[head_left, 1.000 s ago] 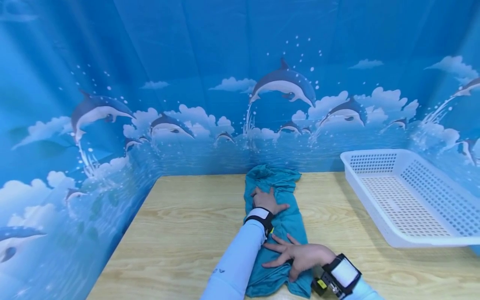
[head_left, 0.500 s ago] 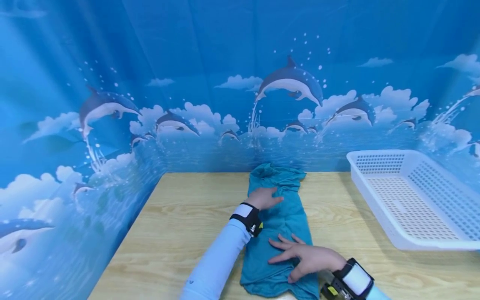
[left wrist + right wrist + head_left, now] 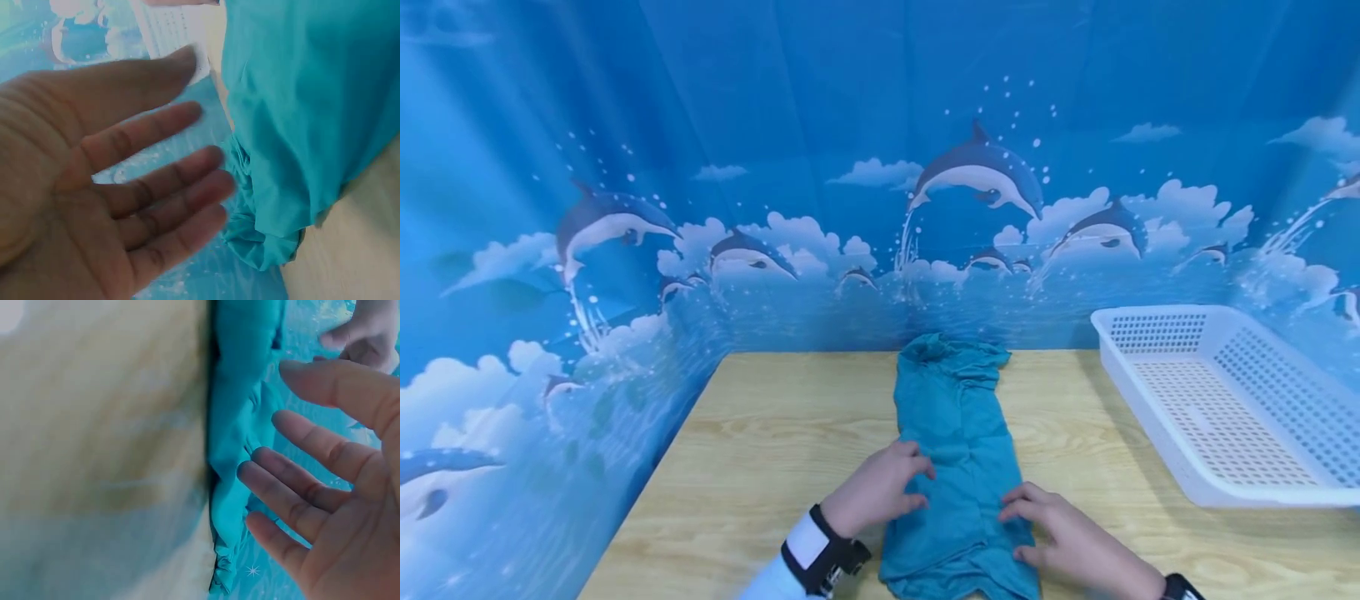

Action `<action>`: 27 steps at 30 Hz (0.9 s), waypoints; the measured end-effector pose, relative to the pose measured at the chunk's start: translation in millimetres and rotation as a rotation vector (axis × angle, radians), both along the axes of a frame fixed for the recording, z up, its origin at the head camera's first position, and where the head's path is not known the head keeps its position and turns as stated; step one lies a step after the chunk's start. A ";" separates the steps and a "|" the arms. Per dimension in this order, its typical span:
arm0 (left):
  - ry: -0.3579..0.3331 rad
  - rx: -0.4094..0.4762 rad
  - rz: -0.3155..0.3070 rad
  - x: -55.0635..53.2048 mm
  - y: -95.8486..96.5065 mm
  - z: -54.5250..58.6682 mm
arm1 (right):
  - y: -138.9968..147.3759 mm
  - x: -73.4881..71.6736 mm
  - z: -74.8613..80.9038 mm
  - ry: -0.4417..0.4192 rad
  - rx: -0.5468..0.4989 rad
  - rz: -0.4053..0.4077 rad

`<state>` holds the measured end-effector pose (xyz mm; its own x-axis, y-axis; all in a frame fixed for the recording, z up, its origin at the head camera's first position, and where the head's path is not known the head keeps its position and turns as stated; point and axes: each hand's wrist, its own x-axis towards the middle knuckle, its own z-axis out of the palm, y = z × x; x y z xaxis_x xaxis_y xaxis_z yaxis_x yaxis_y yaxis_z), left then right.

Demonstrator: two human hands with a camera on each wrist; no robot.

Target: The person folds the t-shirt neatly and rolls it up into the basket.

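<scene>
A teal piece of cloth, seemingly a folded garment (image 3: 958, 450), lies lengthwise on the table, its far end bunched against the backdrop. Over its left edge is my left hand (image 3: 883, 487), fingers loosely bent and holding nothing. In the left wrist view the left hand (image 3: 119, 169) is spread apart from the fabric (image 3: 300, 112). At the opposite long edge, low on the cloth, my right hand (image 3: 1060, 533) has relaxed fingers with nothing in them. The right wrist view has this right hand (image 3: 331, 475) beside the teal fabric (image 3: 240, 425); whether its fingertips touch is unclear.
A white perforated plastic basket (image 3: 1138, 433) stands on the right side of the wood-grain table (image 3: 760, 467). A blue dolphin-print curtain (image 3: 820, 100) hangs behind the table and along its left side.
My left hand has drawn back from the cloth's upper part toward its left edge. My right hand has shifted from the cloth's lower middle to its right edge. The cloth looks flatter.
</scene>
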<state>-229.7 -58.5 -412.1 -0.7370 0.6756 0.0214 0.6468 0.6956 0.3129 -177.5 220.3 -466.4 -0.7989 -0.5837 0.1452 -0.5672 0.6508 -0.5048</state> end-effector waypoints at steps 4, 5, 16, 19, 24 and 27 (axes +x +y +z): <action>-0.014 -0.097 0.006 20.3 -5.5 -11.1 | -0.2 6.6 -6.5 0.055 0.049 -0.014; -0.016 -0.112 0.004 23.4 -6.3 -14.4 | -0.4 7.4 -7.9 0.067 0.057 -0.012; -0.126 -0.067 0.060 29.8 -15.4 -40.5 | -7.1 6.3 -10.7 0.048 0.084 -0.026; -0.138 -0.044 0.061 27.4 -15.9 -42.3 | -9.2 4.5 -11.1 0.051 0.080 -0.045; -0.138 -0.012 0.068 23.2 -15.1 -44.1 | -13.4 0.6 -11.1 0.027 0.092 -0.074; -0.129 -0.006 0.054 21.8 -14.9 -43.9 | -15.8 -0.8 -9.4 0.045 0.103 -0.082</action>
<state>-207.9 -73.5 -456.0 -0.7686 0.6346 -0.0803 0.5628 0.7306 0.3867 -178.3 204.6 -475.8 -0.8385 -0.5305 0.1248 -0.5306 0.7427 -0.4085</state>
